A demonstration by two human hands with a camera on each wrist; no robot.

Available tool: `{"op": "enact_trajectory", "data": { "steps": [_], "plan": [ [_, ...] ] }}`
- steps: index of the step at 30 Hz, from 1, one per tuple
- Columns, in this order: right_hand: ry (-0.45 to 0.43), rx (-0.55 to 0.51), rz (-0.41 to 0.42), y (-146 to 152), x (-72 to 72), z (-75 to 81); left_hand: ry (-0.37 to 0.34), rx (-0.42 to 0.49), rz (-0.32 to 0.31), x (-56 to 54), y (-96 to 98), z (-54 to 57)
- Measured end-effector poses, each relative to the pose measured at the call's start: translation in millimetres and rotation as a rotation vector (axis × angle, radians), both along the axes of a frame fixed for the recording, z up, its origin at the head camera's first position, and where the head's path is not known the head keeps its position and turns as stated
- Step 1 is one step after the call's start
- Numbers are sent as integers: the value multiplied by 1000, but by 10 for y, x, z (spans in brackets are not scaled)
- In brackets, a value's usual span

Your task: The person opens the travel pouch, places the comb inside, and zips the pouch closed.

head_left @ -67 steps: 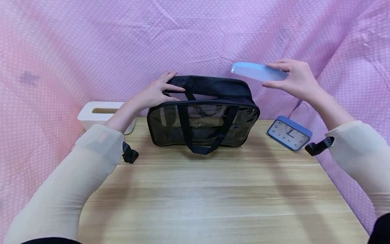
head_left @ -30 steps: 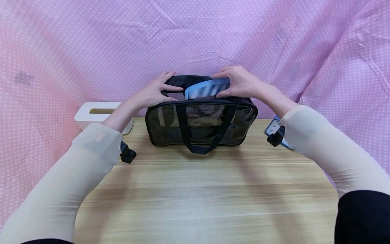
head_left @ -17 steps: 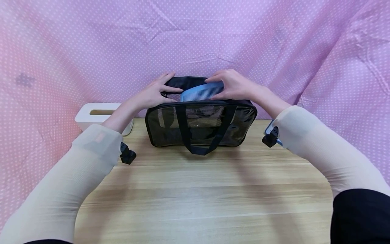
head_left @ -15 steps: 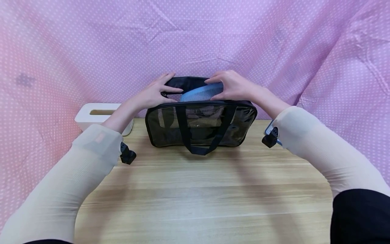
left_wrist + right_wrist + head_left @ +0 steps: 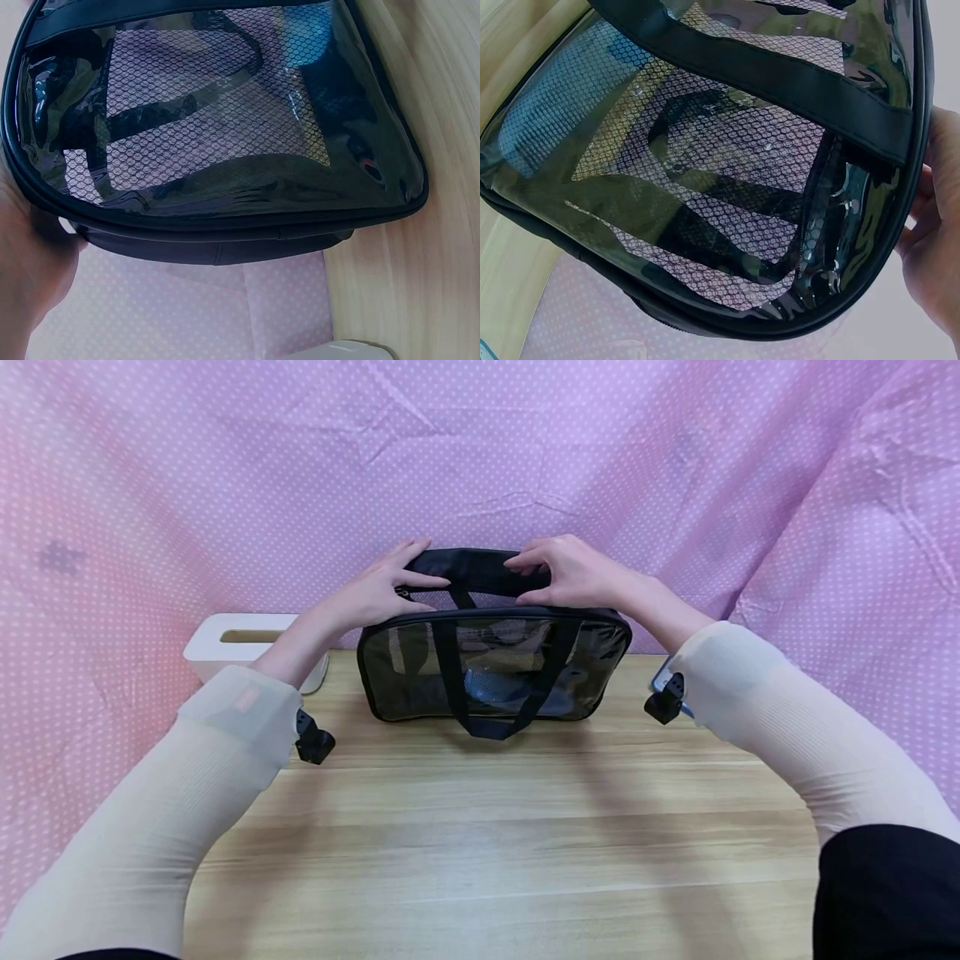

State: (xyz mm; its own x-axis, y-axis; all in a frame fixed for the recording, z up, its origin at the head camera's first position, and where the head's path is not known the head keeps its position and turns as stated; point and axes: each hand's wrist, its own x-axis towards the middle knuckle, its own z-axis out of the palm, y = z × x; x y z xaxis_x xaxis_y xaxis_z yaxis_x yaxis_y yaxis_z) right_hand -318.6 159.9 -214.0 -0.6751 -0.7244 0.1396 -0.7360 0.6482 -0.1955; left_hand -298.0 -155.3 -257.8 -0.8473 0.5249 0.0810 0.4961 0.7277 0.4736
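Note:
A black bag [image 5: 405,681] with see-through front panel and dark straps stands on the table, its top unzipped. My left hand [image 5: 386,585] rests on the left end of the opening, fingers spread and mostly straight across it. At the opening's right side hovers my right hand [image 5: 577,572], thumb and fingertips apart with nothing between them. Through the front panel a blue comb [image 5: 491,687] shows low inside the bag. Both wrist views show the comb [image 5: 555,97] behind the clear plastic; parts of the hands are hidden by the bag there.
A white tissue box [image 5: 217,647] stands left of the bag, partly behind my left forearm. To the right lies a blue clock [image 5: 663,675], mostly covered by my right sleeve. Pink dotted cloth [image 5: 480,460] hangs behind the wooden table [image 5: 480,843].
My right hand carried the comb left from beside the bag to its opening, then let it go. The comb dropped inside. My left hand stayed on the opening.

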Motion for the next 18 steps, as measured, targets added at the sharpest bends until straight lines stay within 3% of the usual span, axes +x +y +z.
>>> {"op": "enact_trajectory", "data": {
  "steps": [11, 18],
  "plan": [
    [-20, 30, -6, -18, 1, 36, -10, 6, -28, 6, -48, 31],
    [-32, 34, 3, -39, -3, 95, -3, 93, -61, 51, -103, 35]
  ]
}}
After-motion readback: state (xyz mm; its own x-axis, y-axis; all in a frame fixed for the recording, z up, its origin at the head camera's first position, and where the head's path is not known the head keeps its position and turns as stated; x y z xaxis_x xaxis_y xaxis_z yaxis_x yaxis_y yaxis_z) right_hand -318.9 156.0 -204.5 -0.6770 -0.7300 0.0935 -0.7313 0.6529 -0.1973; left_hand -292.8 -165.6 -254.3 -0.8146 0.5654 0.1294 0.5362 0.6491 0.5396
